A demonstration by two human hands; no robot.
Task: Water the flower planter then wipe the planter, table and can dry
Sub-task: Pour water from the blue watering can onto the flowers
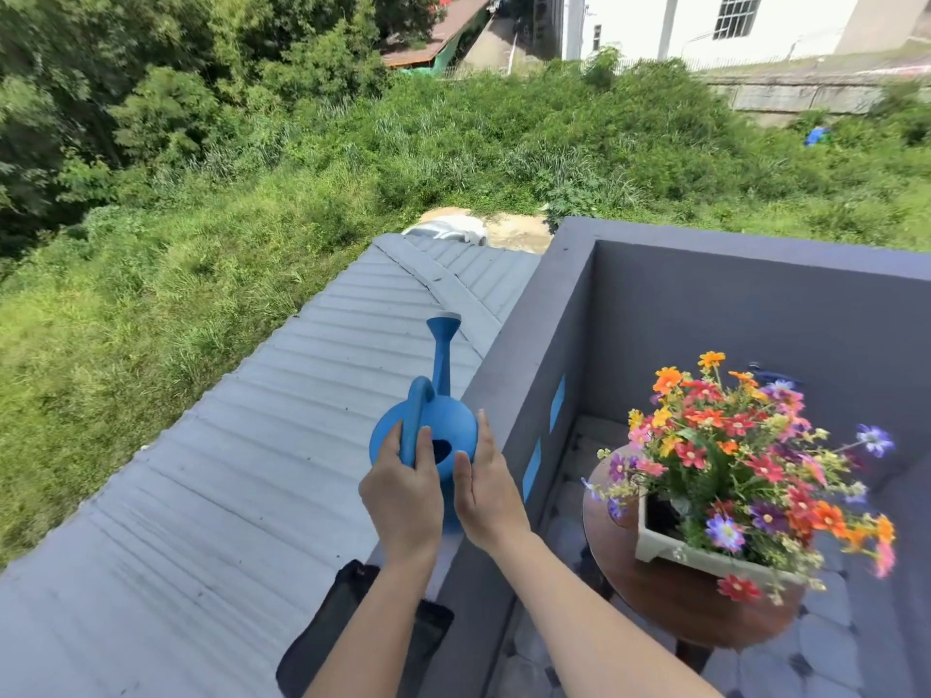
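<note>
A blue watering can (443, 420) stands on top of the grey parapet wall (509, 385), its spout pointing away from me. My left hand (403, 496) is wrapped around its handle. My right hand (486, 488) lies flat against the can's right side, fingers straight. To the right and lower down, a white square planter (655, 541) full of colourful flowers (745, 460) sits on a round brown table (670, 602).
A black cloth (327, 632) lies on the wall top under my left forearm. Beyond the wall is a corrugated grey roof (226, 471) and green brush. The balcony floor (816, 662) is tiled, closed in by grey walls.
</note>
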